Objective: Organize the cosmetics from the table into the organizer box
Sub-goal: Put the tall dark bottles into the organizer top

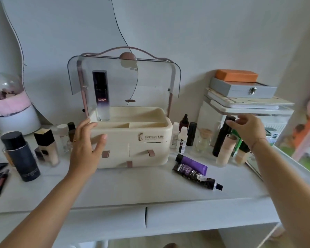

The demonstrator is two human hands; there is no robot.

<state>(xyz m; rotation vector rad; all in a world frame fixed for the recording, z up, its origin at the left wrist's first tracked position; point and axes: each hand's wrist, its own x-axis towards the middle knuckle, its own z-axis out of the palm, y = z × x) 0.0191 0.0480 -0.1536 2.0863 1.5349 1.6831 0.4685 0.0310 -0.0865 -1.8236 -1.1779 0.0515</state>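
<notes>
Right hand (pixel 247 129) spread wide, nothing in its grip, reaching at tall black bottle (pixel 223 136) standing on table (pixel 132 187) right of organizer (pixel 132 140). Left hand (pixel 87 142) open too, empty, fingers against organizer's front left corner. Bottle likely rigid, smooth, top-heavy, maybe slick; best taken round mid-body, kept upright. Neighbouring glass jar (pixel 203 140) looks fragile, close enough to knock. One serum (pixel 101 95) already inside

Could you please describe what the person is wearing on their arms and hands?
Both forearms are bare, with no sleeves in view. The left hand has a thin ring on one finger, and possibly a second. The right hand shows no ring; a thin reddish string bracelet circles its wrist. No gloves or watch.
</notes>
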